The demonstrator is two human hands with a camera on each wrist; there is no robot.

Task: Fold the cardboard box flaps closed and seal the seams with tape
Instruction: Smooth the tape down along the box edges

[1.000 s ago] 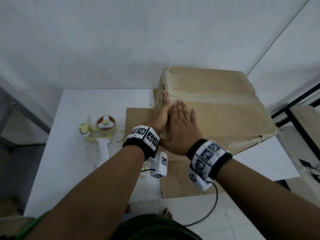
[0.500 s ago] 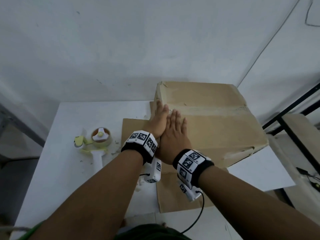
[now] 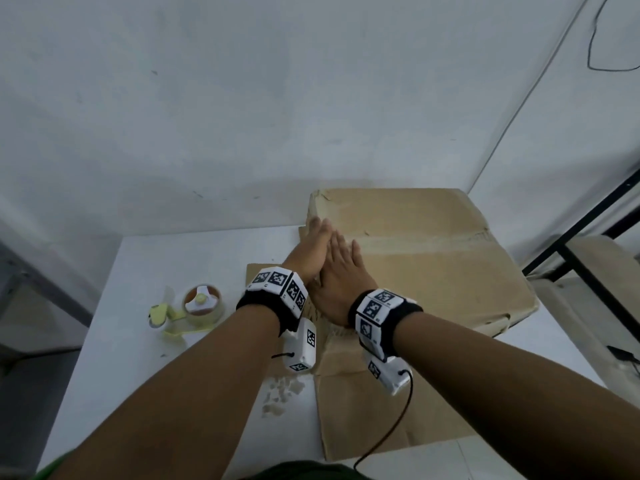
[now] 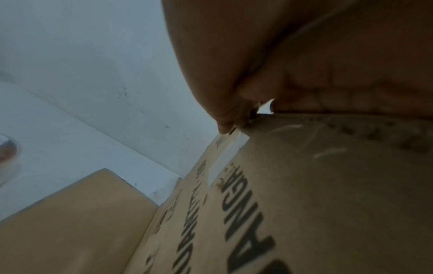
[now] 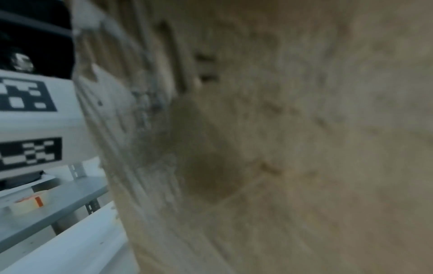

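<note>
A closed brown cardboard box (image 3: 433, 271) stands on the white table (image 3: 156, 265), its top flaps meeting at a centre seam. My left hand (image 3: 308, 251) lies with straight fingers along the box's upper left edge. My right hand (image 3: 341, 271) presses flat on the top beside it, partly over the left hand. The left wrist view shows the box's printed side (image 4: 304, 204) under my palm (image 4: 281, 55). The right wrist view is filled by blurred cardboard (image 5: 281, 148). A tape dispenser (image 3: 197, 306) with a roll lies on the table to the left, untouched.
A flat cardboard sheet (image 3: 363, 410) lies under and in front of the box. Small white scraps (image 3: 280, 393) sit near my left wrist. A dark metal frame (image 3: 588, 265) stands at the right. White walls close off the back and right.
Both hands stay pressed on the box's left end; the right hand has drawn slightly closer over the left. The head view has tilted upward.
</note>
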